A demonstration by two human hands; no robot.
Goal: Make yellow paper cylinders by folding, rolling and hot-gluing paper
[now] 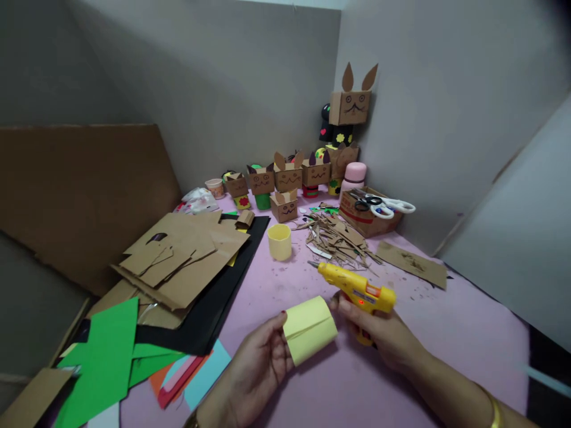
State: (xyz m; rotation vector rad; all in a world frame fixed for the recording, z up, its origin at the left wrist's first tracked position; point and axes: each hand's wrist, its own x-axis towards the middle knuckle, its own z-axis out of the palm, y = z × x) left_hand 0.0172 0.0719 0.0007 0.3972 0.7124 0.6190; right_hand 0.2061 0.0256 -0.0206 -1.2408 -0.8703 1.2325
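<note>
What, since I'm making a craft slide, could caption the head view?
Left hand holds a yellow paper tube, right hand a yellow glue gun, with cardboard animal heads behind.

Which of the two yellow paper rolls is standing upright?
The yellow roll on the pink tabletop, its open end facing up; the other roll is tipped sideways, held in the left hand.

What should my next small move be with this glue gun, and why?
I'd probably bring the glue gun's nozzle to the seam of the yellow paper roll. The left hand holds the roll with its overlapping edge seeming slightly open, while the right hand grips the gun, red light on, nozzle pointing away from the paper.
</note>
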